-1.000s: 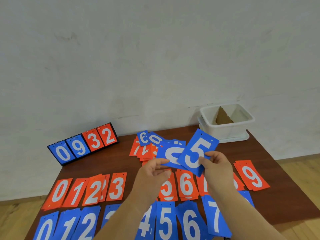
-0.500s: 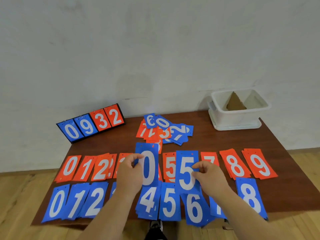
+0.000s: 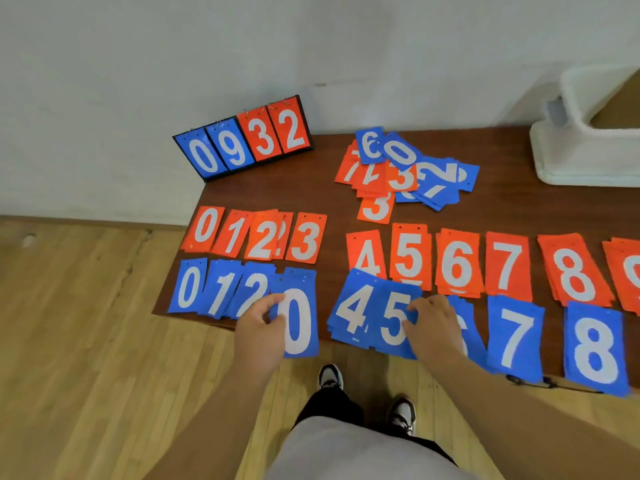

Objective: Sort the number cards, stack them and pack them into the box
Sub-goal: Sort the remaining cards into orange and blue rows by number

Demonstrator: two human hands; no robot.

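My left hand (image 3: pixel 258 329) pinches a blue 0 card (image 3: pixel 300 317) by its left edge, over the front row between the blue 2 pile (image 3: pixel 254 289) and the blue 4 pile (image 3: pixel 351 311). My right hand (image 3: pixel 433 332) lies on the blue 5 card (image 3: pixel 391 318), fingertips on its right side, and hides most of the blue 6 pile (image 3: pixel 465 327). Red piles 0 to 8 form the row behind, with blue piles in front. An unsorted heap (image 3: pixel 405 168) of red and blue cards lies at the back. The white box (image 3: pixel 588 133) stands at the back right.
A black flip scoreboard (image 3: pixel 242 140) showing 0 9 3 2 stands at the back left corner of the brown table (image 3: pixel 329 199). Blue 7 (image 3: pixel 514 337) and blue 8 (image 3: pixel 594 351) piles overhang the front edge. My shoes and wooden floor show below.
Both cards came down from mid-air to the front row. The blue 5 now lies on its pile under my right hand, and my left hand carried the blue 0 leftward. The camera tilted down.
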